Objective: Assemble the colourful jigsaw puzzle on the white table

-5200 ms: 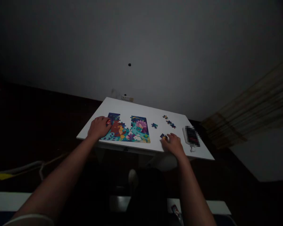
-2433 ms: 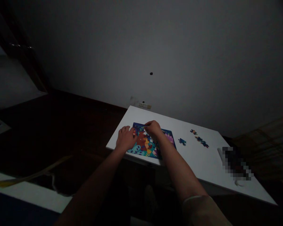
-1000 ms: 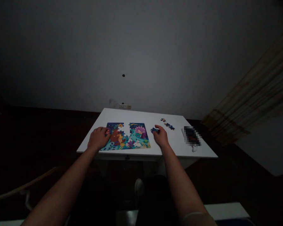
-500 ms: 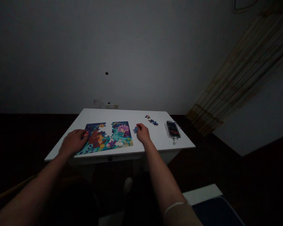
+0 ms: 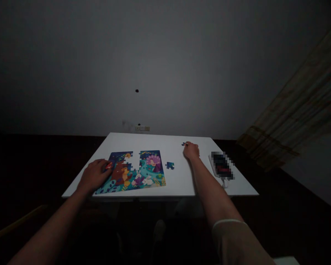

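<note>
A partly assembled jigsaw puzzle (image 5: 151,171) with colourful animals lies on the white table, with a gap at its top middle. My left hand (image 5: 93,175) rests on the puzzle's left edge, fingers loosely spread beside a red patch of the picture. Farther back on the right, my right hand (image 5: 191,151) has its fingers pinched at a small dark puzzle piece (image 5: 183,144). The hand hides whatever lies beneath it. A loose blue-green puzzle piece (image 5: 170,165) sits on the tabletop just right of the puzzle, apart from it.
At the right of the white table (image 5: 160,141) lies a blurred-out phone-like device (image 5: 222,165) with a white cord (image 5: 224,183) at its near end. A wall with a socket strip (image 5: 142,128) stands behind, and a curtain (image 5: 278,136) hangs at right.
My right hand has let go of the blue-green piece beside the puzzle and moved back and right to the loose pieces. My left hand stays on the puzzle. The view has shifted.
</note>
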A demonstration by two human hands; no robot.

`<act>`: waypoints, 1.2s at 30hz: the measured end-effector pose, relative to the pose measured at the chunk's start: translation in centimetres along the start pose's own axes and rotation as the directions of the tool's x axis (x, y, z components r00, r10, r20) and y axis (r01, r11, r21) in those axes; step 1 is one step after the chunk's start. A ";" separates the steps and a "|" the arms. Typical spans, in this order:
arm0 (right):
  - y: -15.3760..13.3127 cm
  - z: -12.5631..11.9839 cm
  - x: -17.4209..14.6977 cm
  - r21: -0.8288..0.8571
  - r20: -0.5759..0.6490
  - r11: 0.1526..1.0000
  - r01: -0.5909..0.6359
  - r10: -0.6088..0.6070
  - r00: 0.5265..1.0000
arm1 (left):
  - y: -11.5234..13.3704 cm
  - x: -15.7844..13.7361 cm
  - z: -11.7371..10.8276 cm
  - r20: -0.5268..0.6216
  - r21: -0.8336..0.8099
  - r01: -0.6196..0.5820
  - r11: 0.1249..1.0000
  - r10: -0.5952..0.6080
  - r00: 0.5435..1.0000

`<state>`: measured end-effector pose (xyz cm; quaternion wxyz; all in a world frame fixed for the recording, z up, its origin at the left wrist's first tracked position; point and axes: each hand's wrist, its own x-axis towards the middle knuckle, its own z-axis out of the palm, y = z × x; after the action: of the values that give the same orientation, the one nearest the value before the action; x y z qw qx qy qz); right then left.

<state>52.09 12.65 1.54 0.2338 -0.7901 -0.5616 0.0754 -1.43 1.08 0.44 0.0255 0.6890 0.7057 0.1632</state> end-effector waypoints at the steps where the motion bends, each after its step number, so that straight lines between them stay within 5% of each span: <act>1: 0.3 0.1 1.0 -0.063 0.022 0.998 0.016 -0.014 1.000 | -0.1 -0.1 0.1 0.001 -0.005 0.004 1.000 -0.004 1.000; 11: 0.5 1.2 6.1 -0.208 0.170 0.967 0.146 -0.111 0.979 | 1.1 -1.2 0.4 0.028 0.090 0.028 0.996 -0.031 0.999; 15: -1.0 0.1 5.4 -0.046 0.132 0.982 0.183 -0.176 0.976 | 1.6 -1.4 0.2 0.047 0.074 0.034 0.997 -0.038 0.998; 19: -5.7 0.1 2.2 0.297 0.067 0.927 0.227 -0.257 0.964 | 1.8 -1.4 0.2 0.045 0.040 0.039 0.998 -0.040 0.998; 21: -9.0 0.9 -0.4 0.484 0.115 0.824 0.294 -0.393 0.912 | 1.9 -1.5 0.2 0.047 0.030 0.046 0.999 -0.047 0.998; 24: -13.8 3.0 -5.1 0.619 0.231 0.674 0.405 -0.648 0.726 | 2.1 -1.5 0.0 0.055 0.023 0.047 0.999 -0.048 0.997; 27: -17.3 5.0 -8.9 0.618 0.332 0.646 0.448 -0.732 0.595 | 2.4 -1.6 -0.2 0.055 0.015 0.035 0.999 -0.036 0.998; 36: -19.6 5.3 -11.4 0.357 0.450 0.666 0.655 -0.737 0.505 | 2.4 -1.8 0.0 0.010 -0.014 0.021 1.000 -0.021 1.000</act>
<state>29.29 8.78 4.14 0.1232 -0.4187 -0.8667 0.2418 0.95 -0.65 0.70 0.0355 0.6821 0.7116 0.1645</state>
